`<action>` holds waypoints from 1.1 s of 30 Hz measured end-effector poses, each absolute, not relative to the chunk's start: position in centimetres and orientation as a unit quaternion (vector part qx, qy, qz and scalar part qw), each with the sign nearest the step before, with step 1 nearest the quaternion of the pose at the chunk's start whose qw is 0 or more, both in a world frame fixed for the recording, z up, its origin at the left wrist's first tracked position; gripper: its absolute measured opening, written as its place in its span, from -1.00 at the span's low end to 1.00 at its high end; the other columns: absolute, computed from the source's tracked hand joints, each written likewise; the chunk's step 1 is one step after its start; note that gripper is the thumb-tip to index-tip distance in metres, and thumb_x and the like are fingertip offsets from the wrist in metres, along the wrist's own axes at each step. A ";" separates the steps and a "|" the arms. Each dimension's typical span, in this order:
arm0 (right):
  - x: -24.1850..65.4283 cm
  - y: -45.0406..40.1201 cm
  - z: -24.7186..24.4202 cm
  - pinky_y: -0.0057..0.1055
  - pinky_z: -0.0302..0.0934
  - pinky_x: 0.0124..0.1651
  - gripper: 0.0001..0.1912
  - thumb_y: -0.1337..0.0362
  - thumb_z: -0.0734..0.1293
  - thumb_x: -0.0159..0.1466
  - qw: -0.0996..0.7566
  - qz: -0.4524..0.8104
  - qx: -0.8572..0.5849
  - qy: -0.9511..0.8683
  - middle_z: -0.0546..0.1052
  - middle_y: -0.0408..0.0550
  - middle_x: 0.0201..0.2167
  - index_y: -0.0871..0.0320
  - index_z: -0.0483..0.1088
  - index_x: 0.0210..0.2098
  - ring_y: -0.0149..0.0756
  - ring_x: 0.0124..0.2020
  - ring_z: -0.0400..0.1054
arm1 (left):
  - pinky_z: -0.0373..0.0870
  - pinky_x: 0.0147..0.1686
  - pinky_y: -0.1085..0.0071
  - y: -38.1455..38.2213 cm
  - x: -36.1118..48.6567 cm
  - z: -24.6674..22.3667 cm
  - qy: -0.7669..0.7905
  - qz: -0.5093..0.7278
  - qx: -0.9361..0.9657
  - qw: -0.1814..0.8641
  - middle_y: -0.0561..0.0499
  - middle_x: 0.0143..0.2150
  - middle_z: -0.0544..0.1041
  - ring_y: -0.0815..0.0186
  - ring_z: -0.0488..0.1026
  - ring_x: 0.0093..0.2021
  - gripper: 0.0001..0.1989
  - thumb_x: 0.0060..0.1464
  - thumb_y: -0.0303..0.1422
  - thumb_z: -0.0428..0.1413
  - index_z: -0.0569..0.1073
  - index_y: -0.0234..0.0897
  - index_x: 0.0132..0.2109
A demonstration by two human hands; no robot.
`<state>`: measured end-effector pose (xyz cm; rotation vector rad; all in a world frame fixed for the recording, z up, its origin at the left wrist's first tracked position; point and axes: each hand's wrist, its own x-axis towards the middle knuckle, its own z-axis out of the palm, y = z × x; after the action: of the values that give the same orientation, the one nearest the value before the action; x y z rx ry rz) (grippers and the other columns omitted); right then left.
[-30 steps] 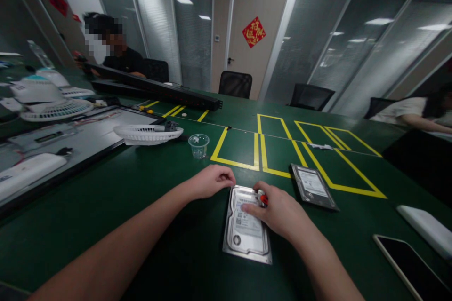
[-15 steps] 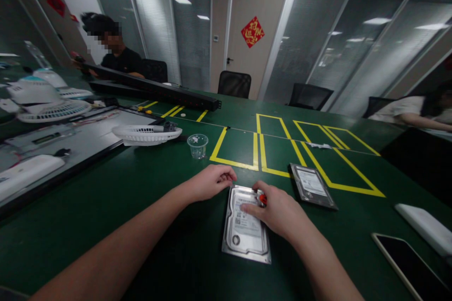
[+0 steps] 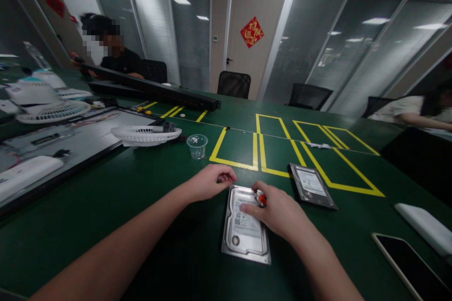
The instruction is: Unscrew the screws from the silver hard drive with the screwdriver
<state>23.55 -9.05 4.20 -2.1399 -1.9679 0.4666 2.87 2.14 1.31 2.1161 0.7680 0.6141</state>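
A silver hard drive [image 3: 247,230] with a white label lies flat on the green table in front of me. My left hand [image 3: 216,182] is at its far left corner, fingers curled together; whatever they may pinch is hidden. Over the drive's right side, my right hand [image 3: 278,207] is closed round a small object with an orange-red part [image 3: 262,199], mostly hidden by the fingers, its kind unclear. The right thumb reaches over the label. A second hard drive [image 3: 312,186] lies farther right, apart from both hands.
Beyond my left hand stands a clear plastic cup [image 3: 197,146]. White fan parts [image 3: 146,135] and a large flat panel [image 3: 88,138] lie left. Yellow tape [image 3: 240,165] marks rectangles on the table. A phone [image 3: 411,263] lies at right. Other people sit at far left and right.
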 end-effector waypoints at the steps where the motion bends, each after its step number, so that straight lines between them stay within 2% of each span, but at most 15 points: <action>1: 23.6 -9.0 4.2 -0.26 0.13 -0.30 -0.50 -0.22 0.36 0.14 0.097 0.158 -0.723 -0.665 0.59 -0.01 -0.19 -0.06 0.43 -0.08 -0.01 -0.21 0.49 | 0.46 -0.21 0.40 2.1 2.8 1.3 0.301 0.241 0.836 0.391 -0.02 -0.24 0.61 0.31 0.52 -0.27 -0.85 0.14 -0.55 0.15 0.57 -0.35 -0.15; 19: 23.6 -9.0 4.2 -0.30 0.10 -0.32 -0.49 -0.22 0.37 0.14 0.097 0.154 -0.724 -0.665 0.60 -0.01 -0.19 -0.05 0.42 -0.08 -0.05 -0.24 0.49 | 0.44 -0.23 0.46 2.2 2.3 1.4 0.270 0.243 0.870 0.333 0.00 -0.23 0.61 0.34 0.53 -0.27 -0.85 0.18 -0.55 0.14 0.58 -0.32 -0.15; 33: 23.5 -9.0 4.1 -0.28 0.15 -0.30 -0.51 -0.21 0.38 0.14 0.097 0.152 -0.722 -0.667 0.60 -0.01 -0.19 -0.06 0.43 -0.08 -0.03 -0.22 0.50 | 0.45 -0.20 0.45 2.1 2.6 1.2 0.287 0.245 0.858 0.348 0.01 -0.24 0.63 0.34 0.55 -0.27 -0.88 0.18 -0.51 0.18 0.59 -0.30 -0.15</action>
<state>23.47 -8.96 4.15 -2.1399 -1.9768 0.4514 2.60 2.08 1.22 2.2258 0.7443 0.6349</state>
